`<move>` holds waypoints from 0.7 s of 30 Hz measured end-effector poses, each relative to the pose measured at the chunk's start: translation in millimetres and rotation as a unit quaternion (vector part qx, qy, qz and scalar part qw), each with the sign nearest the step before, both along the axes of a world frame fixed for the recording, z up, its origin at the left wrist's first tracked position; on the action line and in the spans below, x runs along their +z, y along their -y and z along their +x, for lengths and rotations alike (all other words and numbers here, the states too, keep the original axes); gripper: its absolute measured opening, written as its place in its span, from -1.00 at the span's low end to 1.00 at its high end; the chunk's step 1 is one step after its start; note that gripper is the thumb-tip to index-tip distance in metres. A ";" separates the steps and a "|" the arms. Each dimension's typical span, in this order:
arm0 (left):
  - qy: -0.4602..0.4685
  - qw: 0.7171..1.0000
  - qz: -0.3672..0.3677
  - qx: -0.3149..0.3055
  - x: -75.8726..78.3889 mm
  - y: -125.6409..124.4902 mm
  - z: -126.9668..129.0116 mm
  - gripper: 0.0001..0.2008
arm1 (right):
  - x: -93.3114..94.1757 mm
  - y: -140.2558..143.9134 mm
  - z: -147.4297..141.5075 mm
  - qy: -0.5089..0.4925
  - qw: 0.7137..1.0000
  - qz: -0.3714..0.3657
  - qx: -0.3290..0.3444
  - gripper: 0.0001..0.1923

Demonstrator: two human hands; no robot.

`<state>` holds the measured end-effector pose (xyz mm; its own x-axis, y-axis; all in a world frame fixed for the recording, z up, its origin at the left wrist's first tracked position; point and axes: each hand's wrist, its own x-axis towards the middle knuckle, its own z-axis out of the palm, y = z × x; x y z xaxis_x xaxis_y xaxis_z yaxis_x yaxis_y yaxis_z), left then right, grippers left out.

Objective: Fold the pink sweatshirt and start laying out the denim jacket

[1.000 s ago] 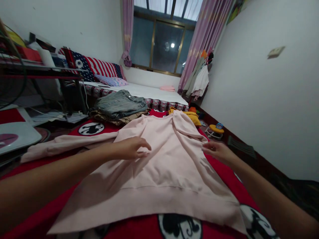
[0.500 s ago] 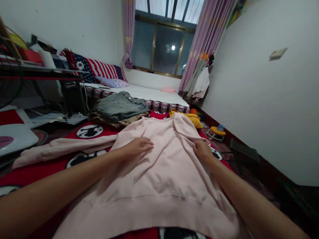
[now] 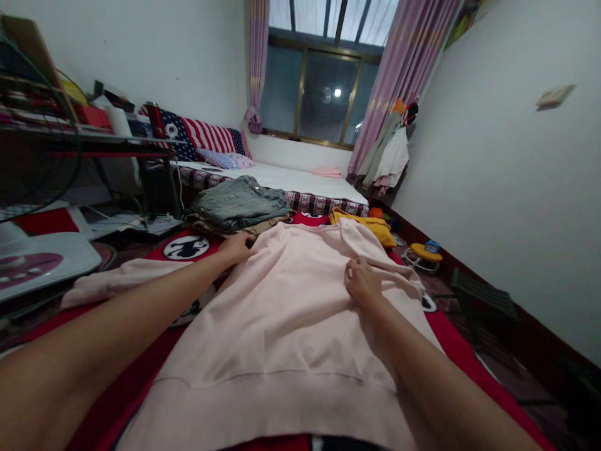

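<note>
Where the cluttered desk (image 3: pixel 94 134) stands at the far left with a fan (image 3: pixel 28 175) in front of it, a white lid-like thing (image 3: pixel 42 266) lies low beside the red blanket (image 3: pixel 126 388). On that blanket a pink sweatshirt (image 3: pixel 286 326) lies flat, hem toward me, one sleeve (image 3: pixel 122 282) stretched out to the left. The left hand (image 3: pixel 236 247) rests at the sweatshirt's left shoulder, fingers curled and pinching the cloth at the edge. Just behind it sits a pile of folded jeans (image 3: pixel 241 200) on tan cloth, and farther back a bed (image 3: pixel 300 181) with a stars-and-stripes pillow (image 3: pixel 201 134). The right hand (image 3: pixel 361 282) lies on the right side of the chest, fingers pressed together and gripping the folded-in right sleeve (image 3: pixel 394 275). Past it lies a yellow garment (image 3: pixel 366 222), then a small yellow toy (image 3: pixel 425 254) on the floor near the right wall. Clothes (image 3: pixel 389 156) hang by the pink curtain (image 3: pixel 399 81) at the window. No writing or label can be read anywhere; the round black-and-white prints on the blanket (image 3: pixel 186 247) are too blurred to make out.
</note>
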<state>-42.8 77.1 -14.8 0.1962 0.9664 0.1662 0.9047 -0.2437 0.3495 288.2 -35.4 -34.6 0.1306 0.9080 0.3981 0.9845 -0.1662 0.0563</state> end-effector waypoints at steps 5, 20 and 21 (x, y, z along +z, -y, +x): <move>-0.026 0.987 0.138 0.074 46.6 -3.2 -7.2 -0.71 | -30.5 -0.6 -8.4 -0.084 0.995 0.054 0.001 -0.78; -0.095 0.951 0.274 -0.103 16.5 9.6 108.6 -0.66 | -32.8 -2.5 -5.2 -0.104 0.990 0.065 0.065 -0.79; -0.077 0.957 0.255 -0.113 3.6 13.6 118.8 -0.66 | -32.7 -2.2 -4.6 -0.108 0.990 0.064 0.060 -0.79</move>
